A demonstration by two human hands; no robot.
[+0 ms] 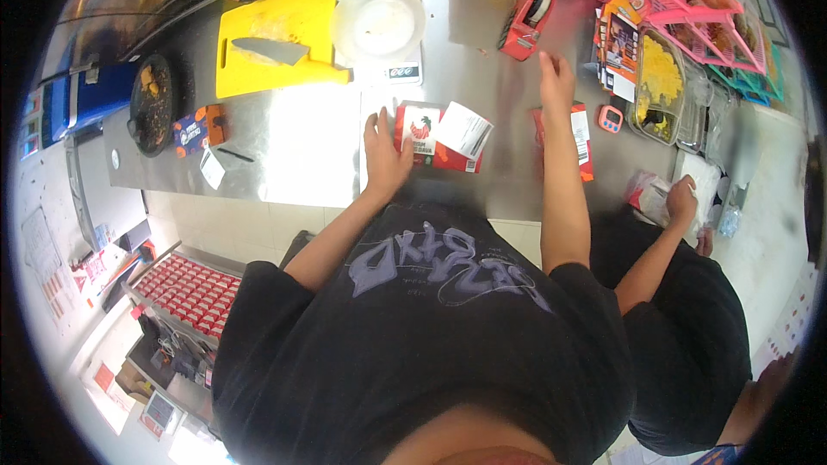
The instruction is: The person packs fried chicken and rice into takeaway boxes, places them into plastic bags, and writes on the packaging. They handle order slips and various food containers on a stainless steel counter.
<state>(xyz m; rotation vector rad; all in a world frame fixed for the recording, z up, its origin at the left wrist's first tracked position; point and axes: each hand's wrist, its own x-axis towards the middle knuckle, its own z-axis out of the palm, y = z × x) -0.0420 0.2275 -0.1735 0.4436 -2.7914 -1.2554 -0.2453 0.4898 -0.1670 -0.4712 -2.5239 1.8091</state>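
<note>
My left hand [387, 158] is at the left edge of a red and white printed food box [413, 129], fingers spread; whether it touches the box I cannot tell. A paper slip with writing [464, 131] lies tilted over the box's right part. My right hand [557, 81] reaches forward, nothing visible between its fingers, just below a red tape dispenser [519, 32]. Under my right forearm lies a second red box [585, 168], partly hidden, with a white label [579, 135] on it.
A knife [271, 50] rests on a yellow cutting board [232, 77]. Beside it, a round plastic container [378, 22] stands on a scale [404, 73]. A timer [610, 119] lies near a tray of yellow food [659, 74]. At right, a co-worker's hand [681, 203] holds wrapped packaging.
</note>
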